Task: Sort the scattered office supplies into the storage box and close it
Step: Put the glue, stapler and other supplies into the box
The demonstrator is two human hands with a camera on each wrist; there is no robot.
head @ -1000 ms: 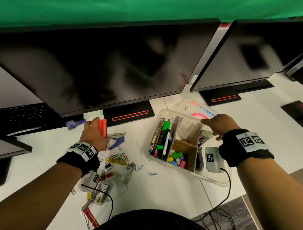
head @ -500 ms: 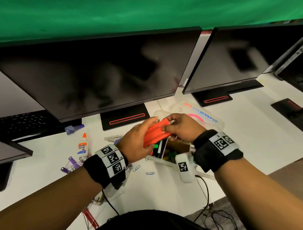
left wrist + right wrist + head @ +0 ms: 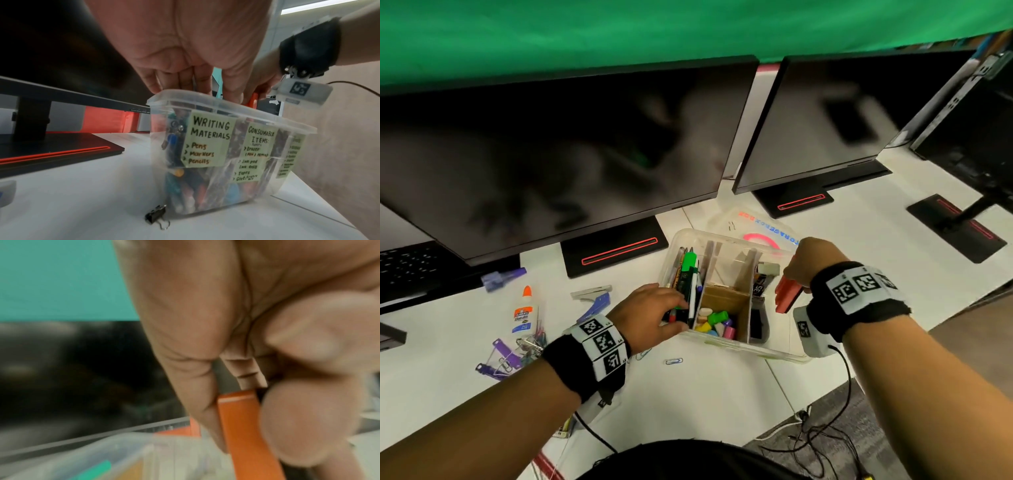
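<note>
The clear storage box (image 3: 736, 347) stands open in the middle of the desk, divided into compartments of pens, erasers and other items. My left hand (image 3: 674, 315) reaches over its near left corner, with fairly straight fingers lying on the pens. The left wrist view shows those fingers (image 3: 185, 81) crossing the labelled box's rim (image 3: 226, 108). My right hand (image 3: 791, 274) pinches a flat orange item (image 3: 786, 294) and holds it upright over the box's right compartment. In the right wrist view the orange item (image 3: 244, 426) sits between thumb and fingers. The lid (image 3: 753, 222) lies behind the box.
Left of the box lie a glue bottle (image 3: 524, 310), purple binder clips (image 3: 500, 358), a blue staple remover (image 3: 595, 301) and a paper clip (image 3: 674, 360). A black binder clip (image 3: 156, 214) rests against the box. Monitors on stands (image 3: 616, 250) line the back.
The orange item passed from my left hand to my right, which carried it right over the box's right side. My left hand dropped to the box's near left corner.
</note>
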